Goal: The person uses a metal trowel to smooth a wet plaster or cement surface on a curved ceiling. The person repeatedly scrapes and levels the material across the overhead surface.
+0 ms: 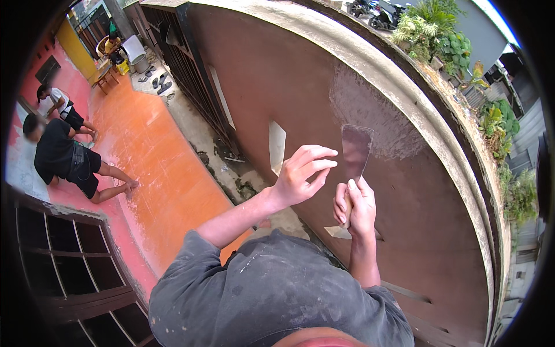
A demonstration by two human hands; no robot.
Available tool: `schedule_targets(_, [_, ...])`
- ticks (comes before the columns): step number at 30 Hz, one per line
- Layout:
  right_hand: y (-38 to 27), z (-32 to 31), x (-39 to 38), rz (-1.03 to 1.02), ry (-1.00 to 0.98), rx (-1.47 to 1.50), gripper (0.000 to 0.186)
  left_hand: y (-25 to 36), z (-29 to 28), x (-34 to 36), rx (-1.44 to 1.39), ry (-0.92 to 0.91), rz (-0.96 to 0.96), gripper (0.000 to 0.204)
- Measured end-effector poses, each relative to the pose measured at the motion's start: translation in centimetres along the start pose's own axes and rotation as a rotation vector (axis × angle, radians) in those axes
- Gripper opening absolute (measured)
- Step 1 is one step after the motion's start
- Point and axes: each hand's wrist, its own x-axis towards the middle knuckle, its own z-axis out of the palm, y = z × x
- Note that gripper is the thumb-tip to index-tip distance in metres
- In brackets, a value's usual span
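Note:
My right hand (pixel 361 208) is closed around the handle of a scraper (pixel 356 151), a putty knife with a wide flat metal blade. The blade points up and stands in front of a brown wall (pixel 260 75); whether it touches the wall I cannot tell. My left hand (pixel 302 175) is raised just left of the blade, its fingers partly bent and apart, with nothing visible in them. Above the blade, the wall has a paler, rough-looking patch (pixel 370 110). Small cut-out openings, such as a white-edged one (pixel 277 144), pierce the wall.
To the left lies an orange floor (pixel 167 173). Two people (pixel 63 147) work low by the pink wall there, and another person (pixel 111 46) sits farther back. Sandals (pixel 164 87) lie near a dark metal gate (pixel 185 63). Plants (pixel 430 32) grow beyond the wall's top.

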Motion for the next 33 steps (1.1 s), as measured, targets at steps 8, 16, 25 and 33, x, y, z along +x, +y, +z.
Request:
schedule_targets(8, [0.6,2.7,2.0,0.003,0.139,-0.094,0.025,-6.3,2.5,1.9,0.113,-0.014,0.340,0.042])
schedule_targets(16, [2.8,4.0,4.0,-0.077,0.211,0.025,0.020,-8.5,2.7,6.3,-0.107,-0.058,0.515,0.030])
schedule_targets(25, [3.0,6.0,5.3,-0.084,0.292,0.012,0.021,-9.7,2.6,7.9,-0.105,-0.022,0.547,0.026])
schedule_targets(33, [3.5,6.8,6.3,-0.078,0.340,-0.018,0.026,-10.3,1.5,8.0,-0.127,-0.052,0.477,0.025])
